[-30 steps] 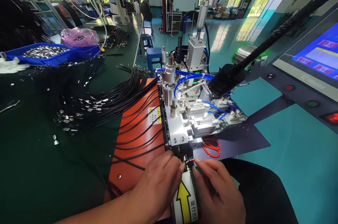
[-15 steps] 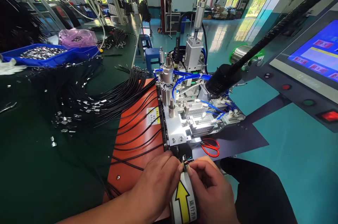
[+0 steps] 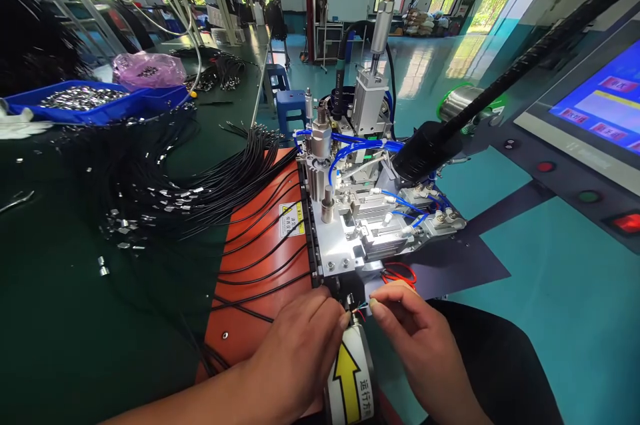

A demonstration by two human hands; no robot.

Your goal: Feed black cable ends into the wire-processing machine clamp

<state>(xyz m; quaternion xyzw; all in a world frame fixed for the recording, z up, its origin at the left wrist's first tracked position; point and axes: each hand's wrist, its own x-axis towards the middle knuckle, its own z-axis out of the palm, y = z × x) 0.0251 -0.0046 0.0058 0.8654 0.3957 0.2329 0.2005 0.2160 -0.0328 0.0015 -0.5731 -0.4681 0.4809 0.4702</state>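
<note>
My left hand is closed in a pinch at the front edge of the machine, on the end of a black cable that its fingers mostly hide. Thin coloured wires, red and bluish, stick out to the right of those fingertips. At their tips, the thumb and forefinger of my right hand pinch together. A small metal connector shows just beyond the left fingertips. Below both hands lies a white cover with a yellow arrow.
The silver machine with blue air hoses stands ahead. Red-handled scissors lie beside it. Black cables cross the orange plate. Left are a cable bundle and a blue tray of metal parts; right, a control panel.
My right hand has moved a little right, away from my left fingertips, and the coloured wires now stretch between the hands. My left hand stays in place.
</note>
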